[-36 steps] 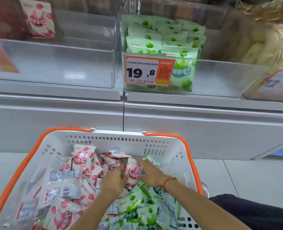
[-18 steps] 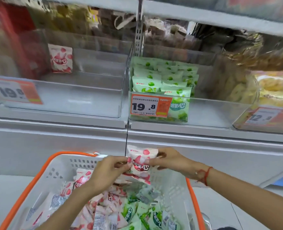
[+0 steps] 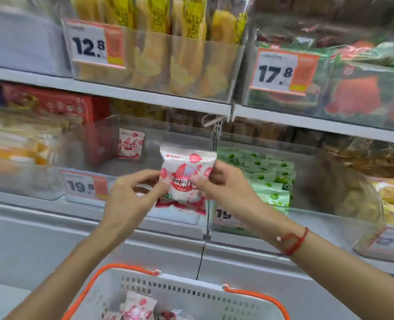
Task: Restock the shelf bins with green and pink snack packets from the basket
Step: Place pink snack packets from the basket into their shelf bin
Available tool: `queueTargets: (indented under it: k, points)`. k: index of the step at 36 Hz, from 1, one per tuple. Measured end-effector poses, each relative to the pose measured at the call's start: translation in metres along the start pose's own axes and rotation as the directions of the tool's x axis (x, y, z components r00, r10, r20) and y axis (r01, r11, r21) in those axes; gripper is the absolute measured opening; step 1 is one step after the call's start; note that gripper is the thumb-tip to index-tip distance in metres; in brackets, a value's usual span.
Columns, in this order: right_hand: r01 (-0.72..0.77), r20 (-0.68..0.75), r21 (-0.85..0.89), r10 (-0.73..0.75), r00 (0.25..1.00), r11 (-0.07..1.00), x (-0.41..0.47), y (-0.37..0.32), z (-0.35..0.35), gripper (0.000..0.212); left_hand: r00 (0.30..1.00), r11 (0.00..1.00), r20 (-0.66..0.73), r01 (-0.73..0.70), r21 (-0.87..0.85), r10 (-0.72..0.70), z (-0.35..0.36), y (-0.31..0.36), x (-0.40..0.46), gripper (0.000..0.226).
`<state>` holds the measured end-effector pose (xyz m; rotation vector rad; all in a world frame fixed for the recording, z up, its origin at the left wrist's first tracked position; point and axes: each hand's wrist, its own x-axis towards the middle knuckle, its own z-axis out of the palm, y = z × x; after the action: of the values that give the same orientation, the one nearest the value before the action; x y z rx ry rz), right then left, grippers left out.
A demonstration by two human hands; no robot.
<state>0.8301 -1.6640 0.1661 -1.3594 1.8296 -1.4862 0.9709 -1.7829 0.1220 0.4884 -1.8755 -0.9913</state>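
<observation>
1. nearest the viewer, below the pink packets, the basket (image 3: 214, 294) held more pink ones.
2. above the basket, the left hand (image 3: 131, 199) and right hand (image 3: 223, 188) pinched a small stack of pink packets (image 3: 184, 181) at their side edges; they looked light, soft and crinkly.
3. beyond the packets, the pink bin (image 3: 103, 162) held one packet; just right, the green bin (image 3: 272, 204) was well stocked.

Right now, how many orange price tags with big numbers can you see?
5: 12.8 tag top left, 17.8 tag top right, 19.8 tag by the pink bin, one half hidden behind the right hand, one far right.
</observation>
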Motion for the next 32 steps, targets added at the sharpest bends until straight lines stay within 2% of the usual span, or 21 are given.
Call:
queueTargets:
  k: [3, 5, 7, 9, 11, 14, 16, 20, 22, 24, 28, 30, 31, 32]
  points:
    - [-0.004, -0.037, 0.024, 0.004, 0.999, 1.0, 0.037, -0.009, 0.031, 0.015, 0.984, 0.963, -0.149, -0.054, 0.263, 0.095, -0.039, -0.02, 0.03, 0.034]
    - [-0.053, -0.066, 0.069, 0.057, 0.996, 0.996, 0.066, -0.008, 0.05, 0.014, 0.966, 0.863, -0.203, -0.038, 0.504, 0.162, -0.065, -0.039, 0.054, 0.041]
    - [-0.125, -0.085, 0.064, 0.13, 0.988, 0.99, 0.101, -0.001, 0.066, 0.013, 0.975, 0.698, -0.097, -0.072, 0.713, 0.2, -0.087, -0.059, 0.074, 0.036]
    - [-0.197, -0.105, 0.028, 0.199, 0.974, 0.98, 0.139, 0.012, 0.08, 0.018, 0.977, 0.564, 0.096, -0.19, 0.803, 0.192, -0.106, -0.08, 0.087, 0.046]
    - [-0.241, -0.124, -0.018, 0.237, 0.964, 0.97, 0.177, 0.024, 0.094, 0.025, 0.978, 0.55, 0.176, -0.21, 0.808, 0.114, -0.116, -0.095, 0.088, 0.065]
    - [-0.266, -0.079, -0.052, 0.261, 0.962, 0.963, 0.226, 0.043, 0.119, 0.035, 0.989, 0.547, 0.135, -0.147, 0.824, 0.062, -0.118, -0.114, 0.083, 0.081]
    - [-0.247, -0.068, -0.106, 0.241, 0.968, 0.963, 0.253, 0.054, 0.135, 0.037, 0.989, 0.513, 0.111, -0.144, 0.846, 0.094, -0.118, -0.117, 0.082, 0.077]
    - [-0.238, -0.106, -0.171, 0.222, 0.969, 0.956, 0.285, 0.069, 0.159, 0.026, 0.981, 0.518, 0.113, -0.178, 0.837, 0.155, -0.119, -0.127, 0.083, 0.052]
    - [-0.202, -0.112, -0.282, 0.177, 0.978, 0.938, 0.293, 0.076, 0.168, 0.023, 0.985, 0.507, 0.097, -0.156, 0.848, 0.141, -0.118, -0.129, 0.082, 0.05]
    - [-0.135, -0.141, -0.446, 0.08, 0.987, 0.885, 0.297, 0.082, 0.176, 0.029, 0.986, 0.489, 0.081, -0.142, 0.861, 0.145, -0.118, -0.131, 0.082, 0.049]
    - [-0.094, -0.23, -0.63, -0.069, 0.971, 0.771, 0.301, 0.095, 0.178, 0.058, 0.986, 0.425, 0.093, -0.143, 0.894, 0.136, -0.118, -0.131, 0.083, 0.048]
    - [-0.009, -0.185, -0.712, -0.176, 0.967, 0.702, 0.302, 0.098, 0.177, 0.073, 0.984, 0.389, 0.106, -0.154, 0.908, 0.141, -0.118, -0.129, 0.083, 0.047]
    - [0.082, -0.116, -0.777, -0.27, 0.956, 0.624, 0.302, 0.097, 0.175, 0.076, 0.982, 0.369, 0.111, -0.16, 0.916, 0.152, -0.118, -0.127, 0.084, 0.045]
    - [0.183, -0.013, -0.861, -0.38, 0.925, 0.475, 0.303, 0.096, 0.173, 0.074, 0.981, 0.358, 0.112, -0.163, 0.92, 0.159, -0.118, -0.126, 0.084, 0.044]
